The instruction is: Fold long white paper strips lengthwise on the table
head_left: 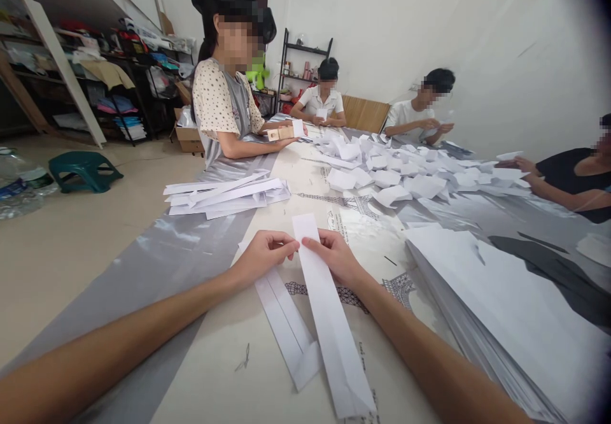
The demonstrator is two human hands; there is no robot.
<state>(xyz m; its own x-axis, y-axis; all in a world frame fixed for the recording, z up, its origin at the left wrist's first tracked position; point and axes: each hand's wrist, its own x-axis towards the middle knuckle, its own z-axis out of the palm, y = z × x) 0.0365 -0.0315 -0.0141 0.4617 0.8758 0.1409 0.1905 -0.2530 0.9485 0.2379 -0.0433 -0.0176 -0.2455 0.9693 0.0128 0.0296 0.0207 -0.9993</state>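
A long white paper strip [329, 309] slants over the table in front of me, its far end lifted in my fingers. My right hand [337, 255] grips it near that end, thumb on top and fingers behind. At the strip's left edge, my left hand [267, 255] is closed in a pinch, thumb against the fingers; whether it holds the edge I cannot make out. Beneath lies a second folded paper strip [281, 322], partly covered by the first strip and my left hand.
A pile of paper strips [229, 195] lies beyond my left hand. Folded paper pieces [396, 163] heap up farther back. Large white sheets [501, 290] are stacked at right on the table [214, 373]. Several people sit or stand around it. A green stool [86, 170] stands on the floor.
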